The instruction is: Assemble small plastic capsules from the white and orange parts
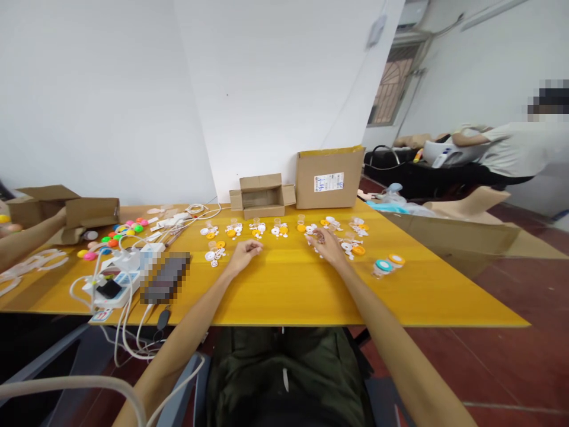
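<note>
My left hand (246,256) rests over the table with its fingers curled in. Nothing shows between them, and small white and orange plastic parts (256,231) lie just beyond. My right hand (329,246) is among the parts to the right, its fingers bent around what looks like a small clear plastic cup (320,236), partly hidden. Loose sets of white wheels, orange rings and clear cups spread in a row across the table. Nearest the left hand on its outer side is a set with a white disc (210,256). Two lidded clear cups, one with a teal lid (383,265), one with an orange lid (397,260), stand at right.
An open cardboard box (263,210) and a larger closed carton (329,181) stand at the back. Left are a power strip (128,279) with cables, a blurred phone-like object (166,279) and colourful balls (111,239). Another person's arm (31,240) reaches into a box.
</note>
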Demonstrator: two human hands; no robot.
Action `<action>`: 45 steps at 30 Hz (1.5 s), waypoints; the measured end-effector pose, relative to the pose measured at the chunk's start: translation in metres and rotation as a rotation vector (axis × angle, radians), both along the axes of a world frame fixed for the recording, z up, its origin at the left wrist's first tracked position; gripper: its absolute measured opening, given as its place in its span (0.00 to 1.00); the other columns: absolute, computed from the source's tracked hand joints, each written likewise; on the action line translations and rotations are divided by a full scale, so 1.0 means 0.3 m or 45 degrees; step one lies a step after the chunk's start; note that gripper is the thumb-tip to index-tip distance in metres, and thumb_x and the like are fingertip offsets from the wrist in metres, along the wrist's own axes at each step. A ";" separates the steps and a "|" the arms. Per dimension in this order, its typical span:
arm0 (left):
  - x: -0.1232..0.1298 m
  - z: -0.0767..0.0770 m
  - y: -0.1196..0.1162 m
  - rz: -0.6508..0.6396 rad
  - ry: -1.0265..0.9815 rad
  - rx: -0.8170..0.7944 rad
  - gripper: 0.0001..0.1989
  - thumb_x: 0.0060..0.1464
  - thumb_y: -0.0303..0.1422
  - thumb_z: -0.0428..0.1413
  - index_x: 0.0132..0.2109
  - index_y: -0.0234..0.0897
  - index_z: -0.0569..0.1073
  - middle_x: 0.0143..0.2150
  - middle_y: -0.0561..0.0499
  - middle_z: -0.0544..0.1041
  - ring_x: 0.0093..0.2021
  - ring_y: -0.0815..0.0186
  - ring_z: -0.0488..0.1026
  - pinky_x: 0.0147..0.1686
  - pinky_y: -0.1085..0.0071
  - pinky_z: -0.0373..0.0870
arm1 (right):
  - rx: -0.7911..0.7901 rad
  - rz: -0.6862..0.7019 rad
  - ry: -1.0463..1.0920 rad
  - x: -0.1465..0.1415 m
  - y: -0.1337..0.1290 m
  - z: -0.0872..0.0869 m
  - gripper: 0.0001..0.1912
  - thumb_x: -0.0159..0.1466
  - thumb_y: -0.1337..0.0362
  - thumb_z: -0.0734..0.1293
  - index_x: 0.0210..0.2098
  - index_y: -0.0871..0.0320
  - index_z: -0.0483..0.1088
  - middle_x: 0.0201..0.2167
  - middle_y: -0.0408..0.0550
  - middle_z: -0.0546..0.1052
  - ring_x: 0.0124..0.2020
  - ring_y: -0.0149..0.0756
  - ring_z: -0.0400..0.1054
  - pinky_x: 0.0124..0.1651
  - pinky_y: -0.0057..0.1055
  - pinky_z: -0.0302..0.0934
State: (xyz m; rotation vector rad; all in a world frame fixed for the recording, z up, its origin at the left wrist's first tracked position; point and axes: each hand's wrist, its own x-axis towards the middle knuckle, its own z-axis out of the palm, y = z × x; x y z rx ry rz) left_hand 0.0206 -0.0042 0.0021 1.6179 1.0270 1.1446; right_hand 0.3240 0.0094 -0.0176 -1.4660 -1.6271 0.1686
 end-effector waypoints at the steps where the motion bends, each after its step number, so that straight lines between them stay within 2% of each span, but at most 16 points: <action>1: 0.001 -0.001 0.000 0.003 0.000 0.000 0.06 0.46 0.34 0.65 0.33 0.39 0.80 0.29 0.53 0.80 0.32 0.64 0.75 0.41 0.66 0.73 | -0.014 0.017 0.012 0.000 -0.002 0.004 0.10 0.60 0.54 0.69 0.35 0.52 0.72 0.35 0.49 0.78 0.39 0.48 0.73 0.44 0.42 0.68; 10: 0.005 -0.005 0.000 -0.002 0.012 -0.008 0.05 0.47 0.32 0.65 0.33 0.38 0.80 0.29 0.53 0.79 0.32 0.64 0.75 0.41 0.66 0.73 | -0.097 0.135 0.125 0.005 -0.020 0.034 0.08 0.57 0.55 0.70 0.32 0.51 0.71 0.35 0.48 0.80 0.40 0.48 0.74 0.43 0.42 0.67; 22: 0.004 -0.004 0.004 0.008 0.051 0.003 0.04 0.48 0.31 0.63 0.33 0.37 0.80 0.30 0.53 0.80 0.33 0.66 0.77 0.42 0.68 0.74 | -0.095 0.161 0.196 0.026 0.038 -0.032 0.11 0.54 0.53 0.73 0.31 0.51 0.73 0.29 0.43 0.79 0.33 0.43 0.73 0.36 0.35 0.65; 31: -0.003 -0.010 0.013 -0.004 0.075 0.021 0.06 0.48 0.34 0.64 0.35 0.37 0.80 0.30 0.52 0.81 0.34 0.64 0.77 0.40 0.68 0.74 | -0.122 0.298 0.248 0.026 0.041 -0.034 0.10 0.53 0.56 0.74 0.31 0.51 0.73 0.28 0.43 0.78 0.31 0.40 0.72 0.35 0.35 0.67; 45: 0.001 0.003 0.005 -0.010 0.044 0.006 0.04 0.48 0.32 0.64 0.33 0.37 0.79 0.29 0.53 0.79 0.33 0.65 0.76 0.41 0.67 0.74 | -0.175 0.457 0.257 -0.088 0.039 -0.023 0.07 0.53 0.59 0.73 0.29 0.53 0.73 0.27 0.42 0.78 0.29 0.38 0.71 0.35 0.32 0.64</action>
